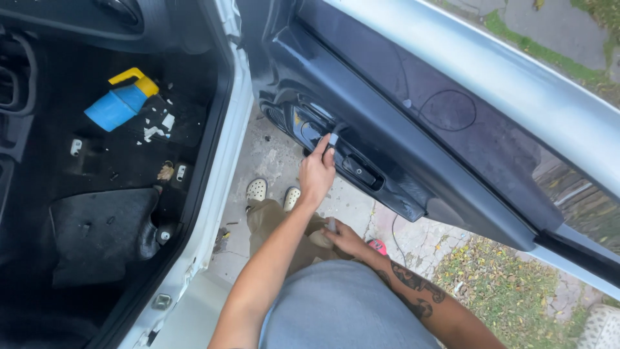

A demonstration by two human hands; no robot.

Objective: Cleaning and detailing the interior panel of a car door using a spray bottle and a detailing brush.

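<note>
My right hand (345, 240) sits low by my hip, curled on something small I can't identify. My left hand (317, 173) pinches a small pale piece (333, 139) against the door panel's switch recess (323, 129) — open pavement below, door sill leftward.

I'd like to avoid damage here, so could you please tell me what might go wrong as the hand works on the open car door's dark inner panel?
The left hand presses a small pale piece on the dark door panel's armrest; it might slip and scuff the trim. A thin black wire dangles below the door near the cream perforated clogs, so it could snag. The right hand, low by the thigh, cannot steady the door.
</note>
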